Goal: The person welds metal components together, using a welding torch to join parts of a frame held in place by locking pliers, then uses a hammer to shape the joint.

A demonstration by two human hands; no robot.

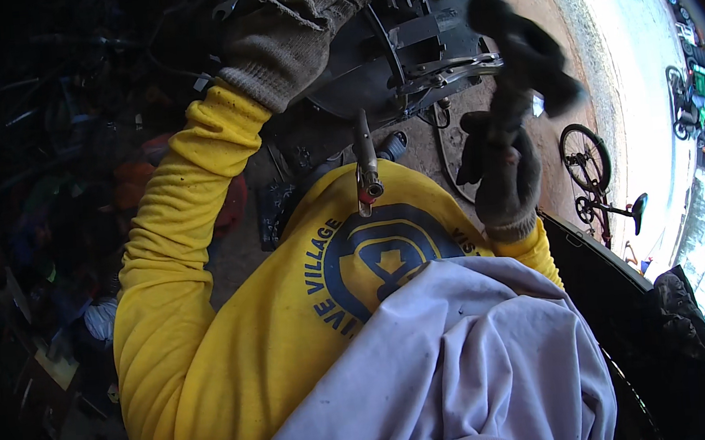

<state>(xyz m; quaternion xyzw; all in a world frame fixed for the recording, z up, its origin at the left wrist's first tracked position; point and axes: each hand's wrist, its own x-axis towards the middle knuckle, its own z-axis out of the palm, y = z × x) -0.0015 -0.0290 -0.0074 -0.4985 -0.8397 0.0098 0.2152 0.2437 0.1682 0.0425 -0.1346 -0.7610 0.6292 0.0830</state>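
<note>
My right hand (pixel 510 185), in a grey-brown work glove, is closed around the handle of a hammer (pixel 528 58). The hammer's dark head is raised and smeared by motion. At the upper left my left hand (pixel 290 37), in a similar worn glove, lies against a dark metal assembly (pixel 428 33). Its fingers look curled, but what they grip is hidden. Locking pliers (pixel 448 72) are clamped at the assembly's right side, close to the hammer. A second plier-like tool (pixel 366 160) sticks out from its lower edge toward my chest.
A hose or cable (pixel 444 149) runs along the ground below the assembly. To the right stands a bicycle (pixel 587 170) on bare earth. A dark panel edge (pixel 594 253) lies beside my right forearm. Dim clutter (pixel 59 321) fills the left side.
</note>
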